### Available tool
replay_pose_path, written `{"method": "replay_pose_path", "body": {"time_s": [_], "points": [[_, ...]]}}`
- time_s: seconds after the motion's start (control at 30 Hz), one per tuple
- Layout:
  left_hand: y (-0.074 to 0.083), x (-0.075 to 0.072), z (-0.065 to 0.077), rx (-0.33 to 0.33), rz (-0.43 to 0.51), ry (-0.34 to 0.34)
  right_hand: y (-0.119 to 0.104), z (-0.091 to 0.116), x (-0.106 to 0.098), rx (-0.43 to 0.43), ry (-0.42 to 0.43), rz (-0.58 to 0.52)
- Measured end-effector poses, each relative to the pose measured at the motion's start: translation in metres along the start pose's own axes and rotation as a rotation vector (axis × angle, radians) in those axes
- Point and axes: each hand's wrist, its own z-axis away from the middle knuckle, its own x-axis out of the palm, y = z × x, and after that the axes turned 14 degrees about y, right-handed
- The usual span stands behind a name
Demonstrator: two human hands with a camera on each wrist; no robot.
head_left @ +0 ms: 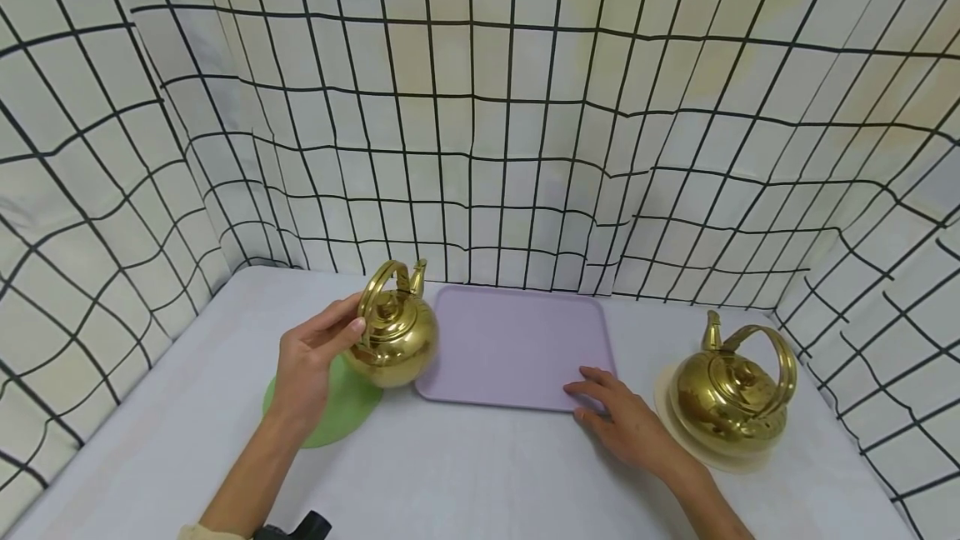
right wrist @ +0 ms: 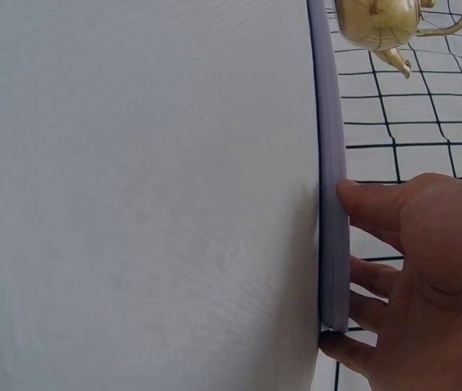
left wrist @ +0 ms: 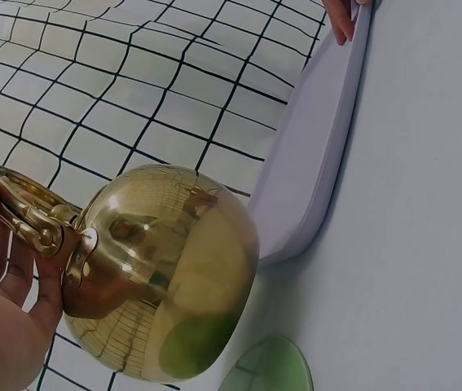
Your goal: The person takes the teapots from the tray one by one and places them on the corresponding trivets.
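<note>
My left hand (head_left: 309, 357) grips the arched handle of a shiny brass teapot (head_left: 396, 340), fingers around the handle's side. The teapot is off the table between a round green mat (head_left: 337, 407) and the tray's left edge, spout pointing to the back. In the left wrist view its rounded body (left wrist: 173, 269) mirrors the green mat. At the front right corner of the lilac tray (head_left: 517, 348), my right hand (head_left: 626, 423) rests with fingers extended over the rim. The right wrist view has the thumb against the tray's side wall (right wrist: 334, 244).
A second brass teapot (head_left: 731, 398) stands on a round cream mat (head_left: 678, 432) at the right. White cloth covers the table (head_left: 465, 473). Black grid netting (head_left: 495, 123) over pale sheeting encloses the back and both sides. A black object (head_left: 311, 526) shows near my left forearm.
</note>
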Motion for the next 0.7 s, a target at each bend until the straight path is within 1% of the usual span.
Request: {"method": "replay_pose_path", "body": {"time_s": [0.17,0.47,0.7], "points": [[0.002,-0.007,0.000,0.003,0.019,0.009,0.000,0.000,0.000,-0.005,0.000,-0.002],[0.004,-0.021,0.001,0.014,0.025,0.027,0.000,-0.001,0.000,-0.014,0.003,0.001],[0.003,-0.031,0.002,0.009,0.044,0.037,-0.001,-0.001,0.000,-0.015,0.007,0.000]]}}
